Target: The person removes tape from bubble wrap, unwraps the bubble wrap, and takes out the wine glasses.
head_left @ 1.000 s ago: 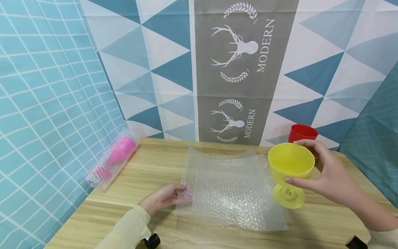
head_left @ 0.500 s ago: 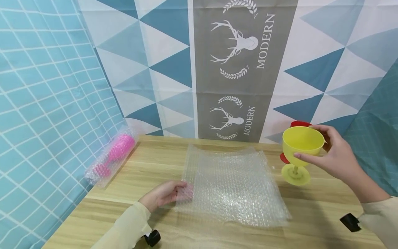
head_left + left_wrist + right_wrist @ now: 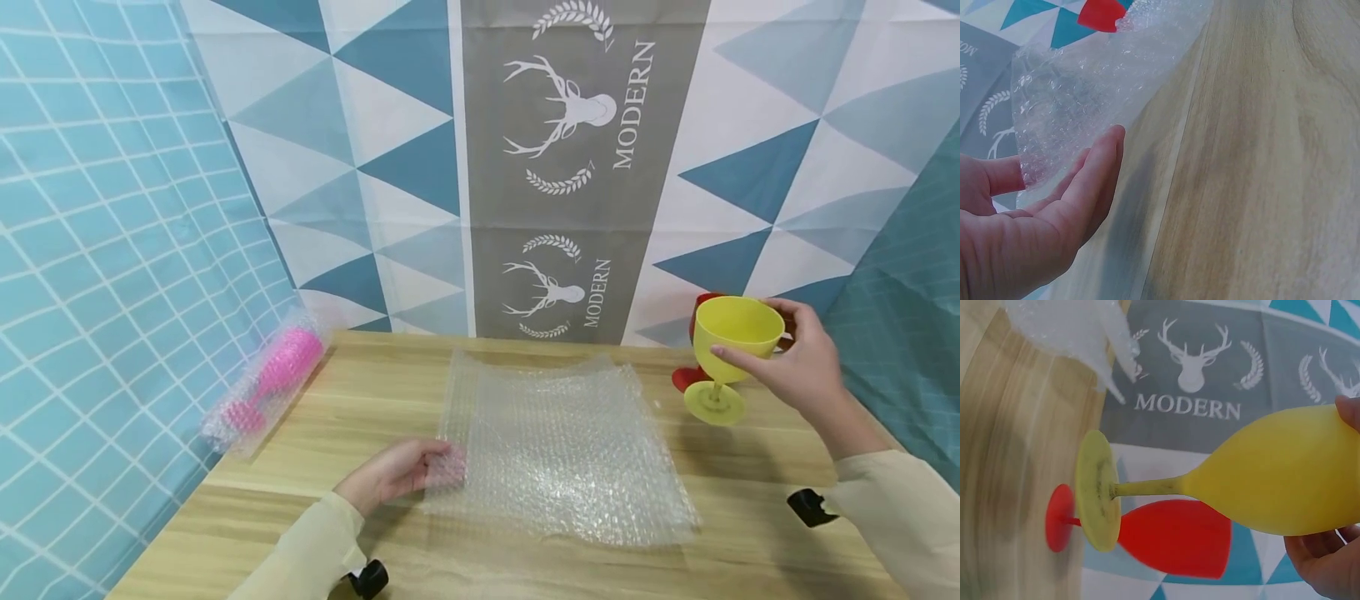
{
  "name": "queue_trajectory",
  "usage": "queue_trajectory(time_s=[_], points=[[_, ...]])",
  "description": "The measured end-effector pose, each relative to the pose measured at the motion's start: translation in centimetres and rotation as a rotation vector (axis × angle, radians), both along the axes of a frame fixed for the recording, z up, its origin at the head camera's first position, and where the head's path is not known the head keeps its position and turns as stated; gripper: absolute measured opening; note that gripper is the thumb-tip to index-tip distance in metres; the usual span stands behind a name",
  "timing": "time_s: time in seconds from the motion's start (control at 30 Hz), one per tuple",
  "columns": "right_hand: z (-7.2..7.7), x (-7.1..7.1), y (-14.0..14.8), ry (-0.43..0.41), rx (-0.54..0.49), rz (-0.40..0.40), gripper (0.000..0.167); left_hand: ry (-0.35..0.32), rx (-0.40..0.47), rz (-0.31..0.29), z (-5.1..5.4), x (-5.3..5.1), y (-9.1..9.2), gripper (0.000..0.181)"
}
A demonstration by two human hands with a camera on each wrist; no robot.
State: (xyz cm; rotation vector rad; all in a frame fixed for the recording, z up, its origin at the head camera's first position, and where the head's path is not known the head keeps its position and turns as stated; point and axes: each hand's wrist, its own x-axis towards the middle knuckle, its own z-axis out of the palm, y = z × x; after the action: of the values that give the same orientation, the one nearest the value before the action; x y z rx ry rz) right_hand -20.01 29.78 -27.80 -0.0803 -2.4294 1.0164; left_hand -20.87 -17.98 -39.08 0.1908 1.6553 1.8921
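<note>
My right hand (image 3: 806,358) grips a yellow plastic goblet (image 3: 738,333) by its bowl, thumb on the near side and fingers behind. The goblet is roughly upright, with its foot seemingly just above the wooden table. In the right wrist view the goblet's stem and round foot (image 3: 1097,490) show plainly. Behind it stands a red goblet (image 3: 1179,537), partly hidden by the yellow one in the head view. My left hand (image 3: 397,475) pinches the left edge of a bubble wrap sheet (image 3: 562,450) between thumb and fingers; the left wrist view shows the bubble wrap (image 3: 1066,112) rising from that hand.
At the left of the wooden table (image 3: 352,383) lies a pink object (image 3: 288,362) wrapped in bubble wrap, goblet-like in shape. A patterned cloth backdrop (image 3: 405,208) rises along the table's back edge, and a blue gridded cloth (image 3: 112,250) hangs at the left.
My right hand has carried the yellow goblet rightward and back, away from above the bubble wrap to in front of the red goblet. The left hand has stayed on the wrap's edge.
</note>
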Motion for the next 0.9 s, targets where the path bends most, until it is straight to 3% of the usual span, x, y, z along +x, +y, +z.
queue_trajectory(time_s=[0.33,0.9], points=[[-1.3,-0.9,1.8,-0.033,-0.104,-0.081,0.090,-0.001,-0.057,0.049,0.0,0.1,0.3,0.037],[-3.3,-1.4,3.8,-0.145,-0.183,-0.160,0.096,-0.016,-0.027,0.041,0.2,0.1,0.1,0.036]])
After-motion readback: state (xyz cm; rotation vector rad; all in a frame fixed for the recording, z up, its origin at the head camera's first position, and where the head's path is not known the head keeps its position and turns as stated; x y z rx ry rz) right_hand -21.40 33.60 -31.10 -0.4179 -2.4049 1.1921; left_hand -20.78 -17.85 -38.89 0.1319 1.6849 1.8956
